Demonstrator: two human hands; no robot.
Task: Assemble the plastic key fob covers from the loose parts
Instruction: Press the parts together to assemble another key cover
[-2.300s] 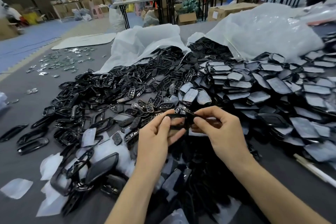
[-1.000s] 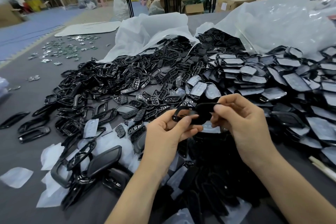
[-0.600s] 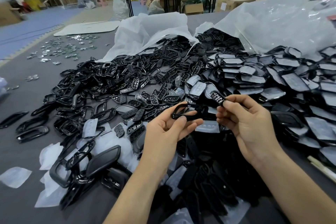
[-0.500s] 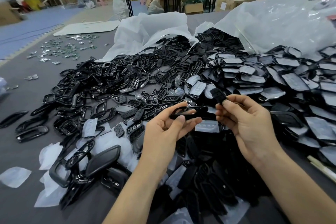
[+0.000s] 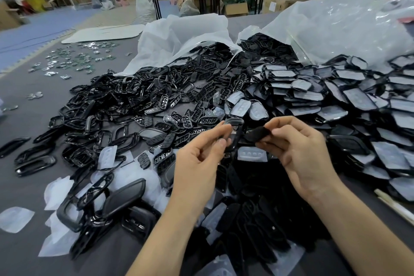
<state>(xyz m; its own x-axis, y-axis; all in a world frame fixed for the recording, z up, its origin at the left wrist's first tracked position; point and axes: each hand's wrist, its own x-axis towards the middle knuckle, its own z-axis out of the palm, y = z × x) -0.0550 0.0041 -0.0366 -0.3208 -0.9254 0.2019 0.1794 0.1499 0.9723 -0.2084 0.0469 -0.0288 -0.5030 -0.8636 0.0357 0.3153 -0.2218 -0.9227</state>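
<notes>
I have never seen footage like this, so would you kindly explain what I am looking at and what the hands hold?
No machine here: the picture comes from a camera worn on a person's head, looking down at their bare hands. The left hand holds a black frame; the right hand pinches a small black piece beside it. On the grey table lie a heap of black frames, stacks of film-covered shells and white bags.
</notes>
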